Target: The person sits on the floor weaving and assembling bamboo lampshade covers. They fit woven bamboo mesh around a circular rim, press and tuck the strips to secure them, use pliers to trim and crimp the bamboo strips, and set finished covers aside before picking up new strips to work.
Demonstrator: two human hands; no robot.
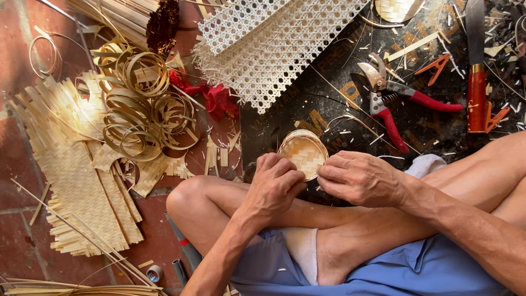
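A small round woven bamboo basket sits above my crossed legs, held between both hands. My left hand grips its lower left rim with curled fingers. My right hand pinches the rim on the right side. Part of the basket's near edge is hidden behind my fingers. I sit cross-legged in blue shorts on the floor.
Red-handled pruning shears and a red-handled knife lie on a black mat beyond the basket. A white woven cane sheet lies at top centre. Coiled bamboo strips and woven bamboo pieces cover the tiled floor at left.
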